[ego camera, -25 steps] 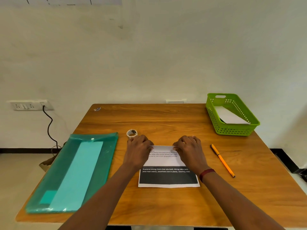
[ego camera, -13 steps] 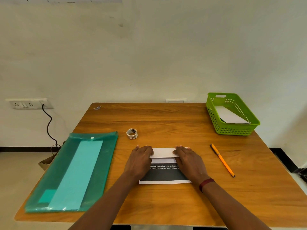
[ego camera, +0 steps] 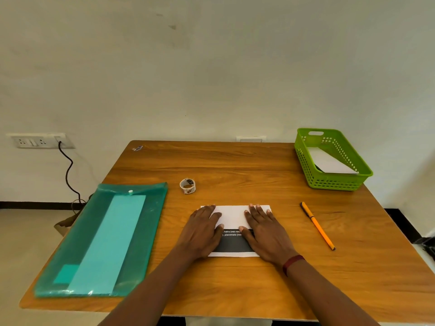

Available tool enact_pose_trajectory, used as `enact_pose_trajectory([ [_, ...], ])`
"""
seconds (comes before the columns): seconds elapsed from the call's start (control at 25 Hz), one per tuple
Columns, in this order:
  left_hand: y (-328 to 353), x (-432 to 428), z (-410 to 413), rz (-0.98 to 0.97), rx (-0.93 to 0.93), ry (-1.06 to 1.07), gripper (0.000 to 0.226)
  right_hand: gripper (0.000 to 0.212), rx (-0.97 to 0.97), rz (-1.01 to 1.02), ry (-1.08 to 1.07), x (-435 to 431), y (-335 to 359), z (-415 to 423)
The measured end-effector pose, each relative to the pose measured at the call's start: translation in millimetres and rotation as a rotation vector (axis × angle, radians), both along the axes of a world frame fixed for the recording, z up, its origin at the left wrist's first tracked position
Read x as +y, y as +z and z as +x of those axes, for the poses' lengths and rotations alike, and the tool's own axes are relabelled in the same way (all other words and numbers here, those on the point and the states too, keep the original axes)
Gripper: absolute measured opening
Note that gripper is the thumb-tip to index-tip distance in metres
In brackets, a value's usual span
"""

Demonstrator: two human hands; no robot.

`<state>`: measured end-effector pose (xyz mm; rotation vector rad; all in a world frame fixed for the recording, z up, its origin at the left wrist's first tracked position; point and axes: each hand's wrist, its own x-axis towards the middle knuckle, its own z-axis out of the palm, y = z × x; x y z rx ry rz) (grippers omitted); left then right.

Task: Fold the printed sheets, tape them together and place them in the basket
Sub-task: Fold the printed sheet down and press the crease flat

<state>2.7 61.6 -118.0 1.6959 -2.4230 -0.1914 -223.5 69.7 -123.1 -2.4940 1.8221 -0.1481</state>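
Note:
A printed sheet (ego camera: 231,216) lies on the wooden table in front of me, its far part folded over so the white back faces up; a dark band with white text shows below the flap. My left hand (ego camera: 202,228) lies flat on the sheet's left side and my right hand (ego camera: 264,229) flat on its right side, both pressing it down with fingers spread. A small roll of tape (ego camera: 187,186) stands just beyond the sheet to the left. The green basket (ego camera: 339,182) sits at the far right corner and holds a folded white paper (ego camera: 328,162).
A translucent teal document folder (ego camera: 106,238) with a paper inside covers the table's left side. An orange pen (ego camera: 317,225) lies right of the sheet. A small scrap (ego camera: 137,148) rests at the far left corner. A wall socket with a black cable (ego camera: 68,170) is left.
The far edge of the sheet was folded toward me over the printed text. Both hands slid from the far edge down onto the folded flap and now press it flat.

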Motion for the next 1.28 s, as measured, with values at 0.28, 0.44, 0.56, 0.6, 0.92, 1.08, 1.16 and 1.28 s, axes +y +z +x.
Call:
enact_pose_trajectory([
  [0.28, -3.3, -6.3, -24.9, 0.019, -0.098, -0.019, 0.059, 0.058, -0.048, 0.032, 0.058, -8.7, 3.1, 35.9],
  [0.44, -10.9, -6.9, -21.4, 0.037, -0.114, -0.011, 0.06, 0.06, -0.002, 0.06, 0.066, -9.3, -6.0, 36.3],
  [0.56, -15.0, -7.9, -20.8, 0.04, -0.11, 0.024, 0.064, 0.062, -0.005, 0.053, 0.045, -9.2, -9.2, 33.8],
  [0.6, -16.3, -8.8, -20.1, 0.039, -0.108, 0.041, 0.066, 0.064, -0.012, 0.043, 0.03, -9.7, -9.7, 31.2],
  [0.92, -23.8, -13.9, -7.1, 0.074, -0.079, 0.153, 0.084, 0.08, -0.001, 0.063, -0.103, -11.4, -9.3, 2.5],
  [1.08, -17.1, -15.1, -5.5, 0.115, -0.062, 0.138, 0.084, 0.079, -0.01, 0.094, -0.1, -12.1, -7.4, 4.6],
  [1.16, -6.8, -20.0, -0.4, 0.138, 0.004, 0.122, 0.082, 0.078, -0.045, 0.138, -0.087, -16.6, -2.5, 1.7],
  [1.28, 13.1, -28.7, 7.2, 0.17, 0.052, 0.08, 0.083, 0.076, -0.148, 0.2, -0.057, -25.5, 10.2, -6.4],
])
